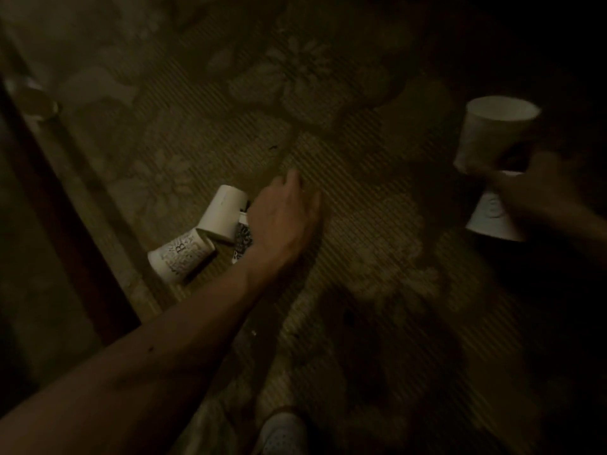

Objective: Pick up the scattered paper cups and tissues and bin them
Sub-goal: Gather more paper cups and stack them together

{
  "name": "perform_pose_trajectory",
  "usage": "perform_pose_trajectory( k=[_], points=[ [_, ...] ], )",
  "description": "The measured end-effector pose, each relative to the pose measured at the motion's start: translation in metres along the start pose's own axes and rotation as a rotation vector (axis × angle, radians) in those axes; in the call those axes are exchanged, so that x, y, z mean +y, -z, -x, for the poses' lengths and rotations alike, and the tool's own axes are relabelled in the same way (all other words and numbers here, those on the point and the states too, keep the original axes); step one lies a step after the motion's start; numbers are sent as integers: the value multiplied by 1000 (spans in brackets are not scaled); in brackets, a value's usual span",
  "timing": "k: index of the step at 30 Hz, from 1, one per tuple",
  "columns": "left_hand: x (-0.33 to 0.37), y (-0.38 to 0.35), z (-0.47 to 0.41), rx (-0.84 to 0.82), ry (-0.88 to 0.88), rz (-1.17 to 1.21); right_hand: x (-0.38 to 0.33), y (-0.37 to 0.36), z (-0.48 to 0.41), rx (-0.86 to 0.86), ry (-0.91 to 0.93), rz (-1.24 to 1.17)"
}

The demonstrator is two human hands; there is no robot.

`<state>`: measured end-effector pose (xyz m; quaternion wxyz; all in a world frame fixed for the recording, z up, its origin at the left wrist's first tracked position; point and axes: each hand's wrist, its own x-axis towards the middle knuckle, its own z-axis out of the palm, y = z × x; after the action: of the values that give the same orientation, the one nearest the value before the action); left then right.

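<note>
The scene is dim. My left hand (282,215) reaches down over a cluster of white paper cups and grips them. A plain cup (223,213) points up and left. A printed cup (180,256) sticks out lower left. A third printed cup (242,239) is partly hidden under my wrist. My right hand (538,185) at the right edge is shut on two white paper cups. One cup (492,129) has its mouth upward. The other cup (492,215) hangs mouth down below the hand.
A patterned, ribbed carpet (328,126) covers the floor. A dark wooden edge (65,231) runs diagonally along the left. A pale round object (33,100) lies at the far left. My white shoe (282,435) shows at the bottom.
</note>
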<state>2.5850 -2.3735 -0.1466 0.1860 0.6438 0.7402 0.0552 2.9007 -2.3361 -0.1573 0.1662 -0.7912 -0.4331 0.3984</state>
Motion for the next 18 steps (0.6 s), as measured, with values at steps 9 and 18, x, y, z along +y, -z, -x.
perform_pose_trajectory(
  k=[9,18],
  points=[
    [-25,4,12,-342,21,-605,-12,-55,60,-252,176,-67],
    [61,106,64,-330,-78,-261,-36,3,207,-271,22,-162]
  ],
)
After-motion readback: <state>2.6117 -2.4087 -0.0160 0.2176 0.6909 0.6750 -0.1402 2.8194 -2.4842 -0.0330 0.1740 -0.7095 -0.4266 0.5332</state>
